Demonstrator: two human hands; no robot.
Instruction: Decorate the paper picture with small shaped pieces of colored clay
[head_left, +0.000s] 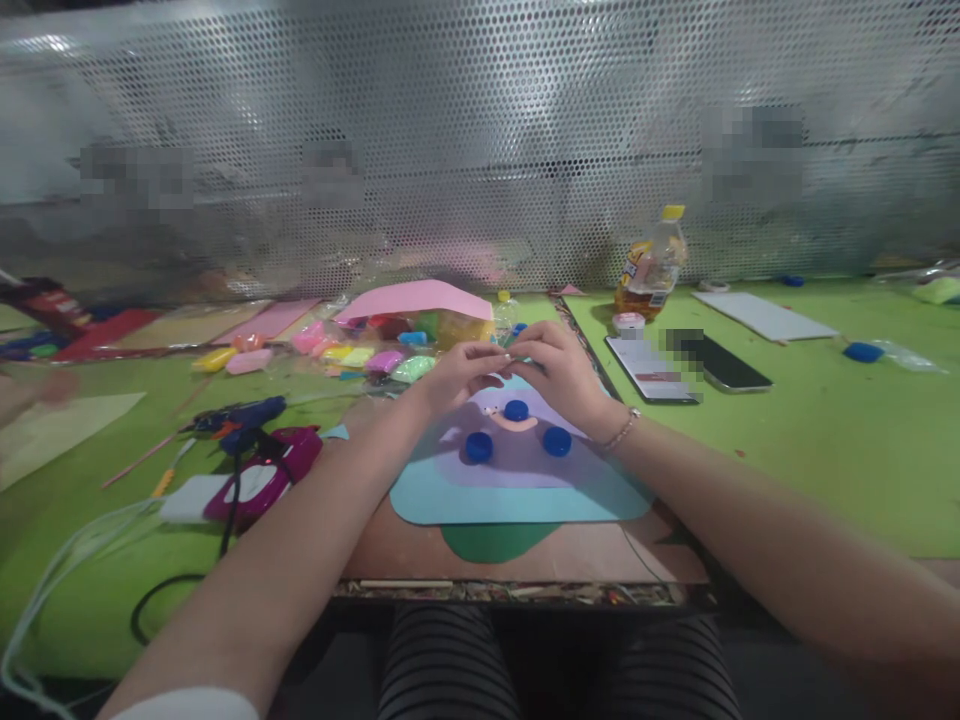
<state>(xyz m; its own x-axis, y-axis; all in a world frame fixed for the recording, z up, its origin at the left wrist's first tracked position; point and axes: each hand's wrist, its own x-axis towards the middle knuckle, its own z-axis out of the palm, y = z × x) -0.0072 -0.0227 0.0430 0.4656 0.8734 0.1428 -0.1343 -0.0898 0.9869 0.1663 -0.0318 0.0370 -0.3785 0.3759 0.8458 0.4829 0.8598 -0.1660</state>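
Fingertips of my left hand (472,372) and my right hand (555,370) meet above a sheet of light purple paper (495,472). Both hands are pinched around something too small or hidden to name. The purple paper lies on a larger light blue sheet (442,505) with rounded corners. Below my hands, a blue bottle cap (517,410) sits against a peach-coloured curved strip (514,424) with small white bits at its left end. Two more blue caps, one at left (479,447) and one at right (557,441), rest on the purple paper.
Left of my arm lie a blue hot glue gun (251,415), a magenta-and-white device (266,470) and cables. Colourful clay packets (360,357) spread behind. To the right are two phones (649,368) (724,362) and a yellow-capped bottle (654,265). A perforated metal screen (465,150) stands behind.
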